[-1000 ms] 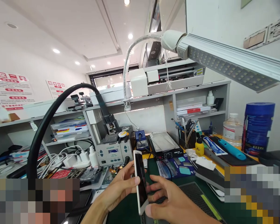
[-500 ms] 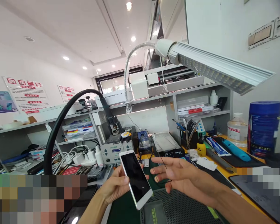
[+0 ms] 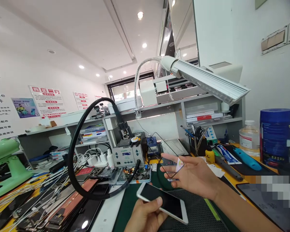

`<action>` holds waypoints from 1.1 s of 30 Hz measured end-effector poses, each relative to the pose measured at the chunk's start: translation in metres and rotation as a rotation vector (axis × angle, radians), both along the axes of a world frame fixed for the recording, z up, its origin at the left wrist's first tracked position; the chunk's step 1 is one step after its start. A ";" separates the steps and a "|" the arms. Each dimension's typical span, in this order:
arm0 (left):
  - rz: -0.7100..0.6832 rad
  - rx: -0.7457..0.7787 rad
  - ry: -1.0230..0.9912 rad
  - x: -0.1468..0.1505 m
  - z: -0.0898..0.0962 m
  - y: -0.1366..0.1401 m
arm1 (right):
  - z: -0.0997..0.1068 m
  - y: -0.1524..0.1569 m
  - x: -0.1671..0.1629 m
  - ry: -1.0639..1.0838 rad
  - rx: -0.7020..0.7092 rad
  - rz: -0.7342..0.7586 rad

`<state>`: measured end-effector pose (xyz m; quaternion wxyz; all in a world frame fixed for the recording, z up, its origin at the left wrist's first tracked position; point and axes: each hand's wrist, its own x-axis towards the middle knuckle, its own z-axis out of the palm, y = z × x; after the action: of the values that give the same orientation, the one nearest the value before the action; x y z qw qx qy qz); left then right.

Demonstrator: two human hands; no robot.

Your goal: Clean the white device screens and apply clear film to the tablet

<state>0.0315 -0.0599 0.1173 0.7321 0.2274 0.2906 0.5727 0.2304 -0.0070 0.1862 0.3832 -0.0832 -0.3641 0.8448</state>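
Observation:
My left hand is closed around a white smartphone with a dark screen, thumb lying over its front edge. The phone tilts down to the right above a black perforated mat. To its upper right, my right hand has its palm turned inward, fingers stretched to the left. It holds a thin clear screen protector with a narrow black border; a coloured reflection shows on the sheet. The exact grip on it is hard to make out. The protector and phone are apart.
A thick black hose loops at left from a grey rework station. Phone parts and cables crowd the left side near a green fan. A lamp hangs overhead. A blue canister and yellow bottle stand right.
The phone has moved right and down and turned closer to level in my left hand. The screen protector has turned to show more of its face. The view has swung left.

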 end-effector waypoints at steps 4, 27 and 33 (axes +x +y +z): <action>0.038 -0.141 -0.016 0.007 0.010 -0.009 | -0.001 0.002 0.002 -0.014 -0.012 -0.013; 0.034 -0.046 1.113 -0.093 0.052 -0.022 | -0.001 -0.004 -0.009 -0.228 0.029 -0.088; 0.330 -0.079 1.297 -0.154 0.075 0.045 | -0.002 -0.004 -0.012 -0.253 0.008 -0.109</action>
<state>-0.1223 -0.0148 0.1921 0.3200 0.4509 0.7234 0.4134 0.2182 -0.0113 0.1846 0.3796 -0.2073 -0.4078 0.8041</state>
